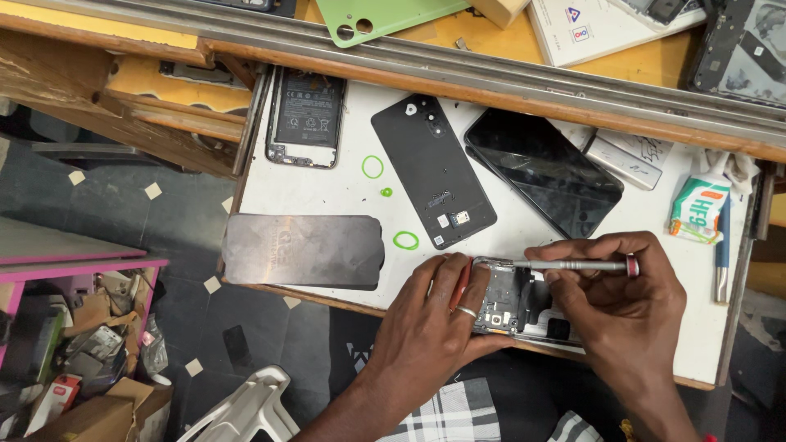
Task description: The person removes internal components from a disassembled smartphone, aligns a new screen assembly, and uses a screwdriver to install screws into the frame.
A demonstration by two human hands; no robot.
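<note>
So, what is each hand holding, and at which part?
The right hand holds a silver screwdriver along its shaft, near the red-ringed end. The left hand steadies the opened phone by its left edge.

Right hand (622, 303) pinches a slim screwdriver (573, 265), brushed metal with a dull sheen, red band at the butt end; under both sets of fingers sits the opened phone (512, 301), bright metal frame, matt dark boards inside; left hand (434, 319) wears a polished metal ring (466, 311); just beyond the fingertips, a matt black plastic back cover (432, 168) and a glossy glass screen (542, 170); left of the left fingers, a smooth grey sheet (304, 250), possibly metal; white worktop (327, 192) smooth, scuffed, wood-edged.
</note>
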